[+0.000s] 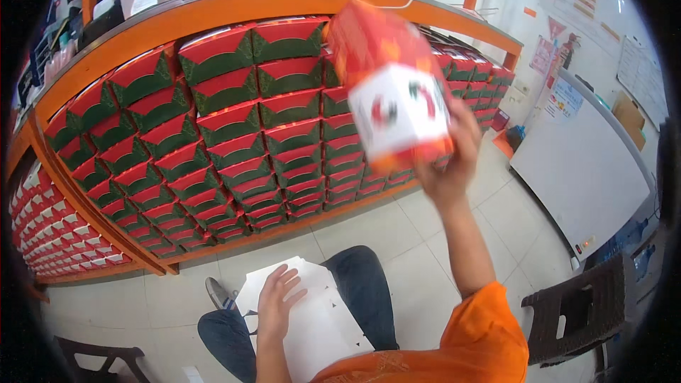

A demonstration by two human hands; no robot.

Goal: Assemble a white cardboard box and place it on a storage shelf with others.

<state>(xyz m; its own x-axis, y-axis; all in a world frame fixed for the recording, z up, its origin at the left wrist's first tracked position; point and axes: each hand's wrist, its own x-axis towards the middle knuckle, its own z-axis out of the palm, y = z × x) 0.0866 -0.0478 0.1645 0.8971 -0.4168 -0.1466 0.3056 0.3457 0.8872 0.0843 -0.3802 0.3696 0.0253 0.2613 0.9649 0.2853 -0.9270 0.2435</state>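
My right hand is raised at arm's length and grips a red carton with a white end panel that bears red and green figures. The carton is tilted and blurred, and part of it overlaps the front of the orange shelf. On my lap lies a flat white cardboard blank with small dark marks along its right side. Fingers spread, my left hand rests over the blank's left part.
Rows of red and green boxes fill the orange shelf. More red and white boxes are stacked at left. A white refrigerator stands at right above a dark stool. Another stool is at lower left.
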